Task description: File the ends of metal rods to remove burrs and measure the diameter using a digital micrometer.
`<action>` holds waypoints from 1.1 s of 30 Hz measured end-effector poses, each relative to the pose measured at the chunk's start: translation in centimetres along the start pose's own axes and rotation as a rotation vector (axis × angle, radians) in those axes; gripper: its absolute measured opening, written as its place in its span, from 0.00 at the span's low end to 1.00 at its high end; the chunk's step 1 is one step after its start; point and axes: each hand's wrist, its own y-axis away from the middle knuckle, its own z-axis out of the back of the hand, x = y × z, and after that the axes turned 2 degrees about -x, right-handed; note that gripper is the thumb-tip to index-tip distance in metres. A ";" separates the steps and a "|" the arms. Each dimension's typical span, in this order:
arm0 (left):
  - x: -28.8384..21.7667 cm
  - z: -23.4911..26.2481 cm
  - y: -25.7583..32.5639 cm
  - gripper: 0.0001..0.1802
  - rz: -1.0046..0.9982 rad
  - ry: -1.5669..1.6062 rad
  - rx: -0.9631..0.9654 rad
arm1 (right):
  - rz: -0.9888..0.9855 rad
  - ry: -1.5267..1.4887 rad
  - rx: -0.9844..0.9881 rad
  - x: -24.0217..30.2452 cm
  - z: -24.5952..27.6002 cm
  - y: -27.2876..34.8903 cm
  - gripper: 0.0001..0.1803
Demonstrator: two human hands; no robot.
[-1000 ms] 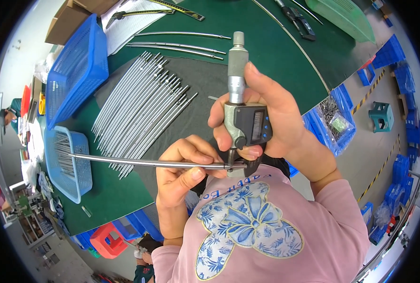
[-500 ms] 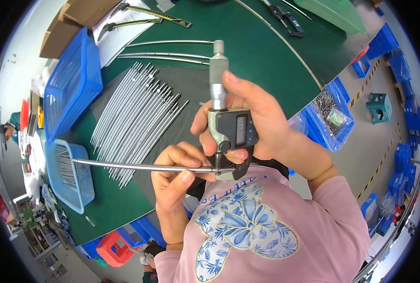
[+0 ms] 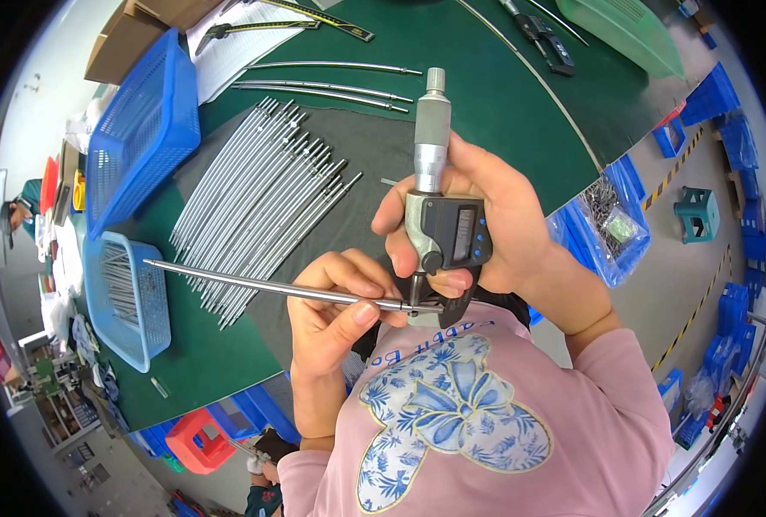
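Observation:
My right hand [image 3: 508, 220] is closed around a digital micrometer [image 3: 434, 207] held upright, its grey thimble at the top and its small display facing up. Between the thumb and fingers of my left hand [image 3: 335, 310] is a thin shiny metal rod [image 3: 254, 281], slanting up to the left. The stepped right end of the rod lies in the micrometer's jaw, below the spindle. Whether the spindle touches it I cannot tell. To the left, many similar metal rods [image 3: 245, 207] lie side by side on a dark grey cloth [image 3: 348, 129].
Left are a blue basket [image 3: 155, 112] and a light blue basket [image 3: 155, 319] holding rods. Behind lie single rods [image 3: 340, 65], calipers [image 3: 271, 26] on paper and another micrometer [image 3: 546, 43]. A blue bin [image 3: 628, 263] of metal parts stands right. Another person's hand [image 3: 255, 464] shows lower left.
The rod now slants more, its left end raised. My right thumb sits a little away from the thimble. The whole view has shifted slightly; both hands keep their holds.

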 end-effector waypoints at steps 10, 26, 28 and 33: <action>0.0 -0.1 -0.1 0.08 -0.013 -0.001 0.007 | 0.039 -0.006 0.099 -0.2 0.3 -0.2 0.40; 0.0 -0.3 -0.2 0.10 -0.004 -0.009 -0.027 | 0.045 -0.007 0.056 -0.2 0.2 0.0 0.41; 0.0 -0.4 -0.1 0.11 -0.006 -0.031 -0.041 | 0.029 -0.023 0.043 -0.2 0.2 0.1 0.42; 0.1 -0.4 -0.1 0.10 -0.018 -0.011 -0.016 | 0.016 -0.046 0.047 -0.2 0.3 0.2 0.42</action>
